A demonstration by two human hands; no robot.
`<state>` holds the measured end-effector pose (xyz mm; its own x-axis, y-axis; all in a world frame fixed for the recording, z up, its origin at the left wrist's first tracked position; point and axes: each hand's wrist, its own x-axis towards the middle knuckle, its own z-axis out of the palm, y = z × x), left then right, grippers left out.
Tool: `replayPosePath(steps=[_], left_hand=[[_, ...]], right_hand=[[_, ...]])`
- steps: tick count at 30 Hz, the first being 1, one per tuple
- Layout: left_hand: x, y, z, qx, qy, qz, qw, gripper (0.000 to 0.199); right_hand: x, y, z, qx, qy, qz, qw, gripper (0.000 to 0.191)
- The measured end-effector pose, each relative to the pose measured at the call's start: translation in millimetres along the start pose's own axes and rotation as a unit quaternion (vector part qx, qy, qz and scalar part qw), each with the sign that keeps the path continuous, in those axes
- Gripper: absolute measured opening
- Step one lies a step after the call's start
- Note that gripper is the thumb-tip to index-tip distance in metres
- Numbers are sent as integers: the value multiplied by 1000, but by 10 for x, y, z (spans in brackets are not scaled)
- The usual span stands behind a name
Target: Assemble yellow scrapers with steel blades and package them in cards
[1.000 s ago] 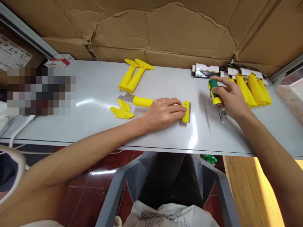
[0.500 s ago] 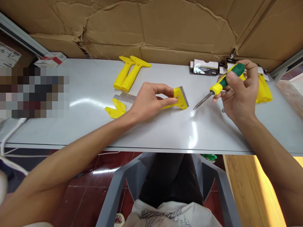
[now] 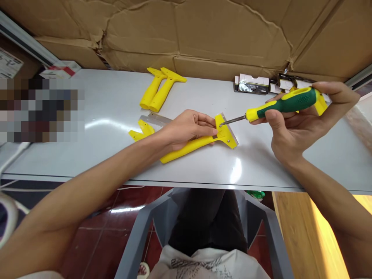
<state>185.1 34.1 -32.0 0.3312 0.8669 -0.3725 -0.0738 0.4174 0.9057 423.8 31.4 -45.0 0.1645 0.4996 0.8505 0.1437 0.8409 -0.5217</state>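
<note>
My left hand is closed round the neck of a yellow scraper, whose handle points toward the lower left. A metal blade edges the scraper's wide head, and two screws show in its yellow face. In my right hand is a green and yellow screwdriver, gripped by its handle. Its tip meets the upper screw on the scraper head. Left of my left hand lie yellow cover pieces and flat metal blades, partly hidden by my hand and forearm.
Two yellow scraper handles lie at the back of the white table. Small black and white boxes stand at the back right, near more yellow parts. Cardboard covers the rear. A white and red box sits back left.
The scraper has been turned so its face and handle show more. My right hand has tilted the screwdriver flatter and brought its tip onto the upper screw.
</note>
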Motion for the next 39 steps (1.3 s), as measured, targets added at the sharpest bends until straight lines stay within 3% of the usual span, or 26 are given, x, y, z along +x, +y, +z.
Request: replayPosePath(steps=[8, 16, 22, 24, 26, 29, 31, 36, 39], left_hand=[[7, -76, -4, -18, -12, 20, 1000, 23], [43, -120, -23, -9, -31, 30, 999, 15], [48, -129, -21, -4, -22, 20, 1000, 13], [51, -119, -24, -3, -17, 17, 1000, 13], [55, -99, -27, -2, -12, 15, 1000, 13], [60, -56, -27, -1, -6, 4, 1000, 11], [63, -30, -28, -4, 0, -4, 1000, 11], [62, -29, -53, -16, -6, -8, 1000, 14], [57, -49, -67, -33, -13, 4, 999, 18]], right_hand=[[-1, 189, -65, 8, -6, -57, 998, 62], [-41, 193, -35, -4, -30, -49, 998, 63], [1, 303, -51, -79, 18, -183, 980, 81], [88, 349, -21, -90, -9, -260, 961, 86], [197, 356, 51, -65, -68, -318, 943, 76], [340, 258, 217, -5, -183, -298, 937, 56], [406, 161, 333, 21, -231, -256, 938, 55], [568, 92, 532, -3, -219, -207, 954, 38], [663, 144, 531, -14, -234, -229, 945, 33]])
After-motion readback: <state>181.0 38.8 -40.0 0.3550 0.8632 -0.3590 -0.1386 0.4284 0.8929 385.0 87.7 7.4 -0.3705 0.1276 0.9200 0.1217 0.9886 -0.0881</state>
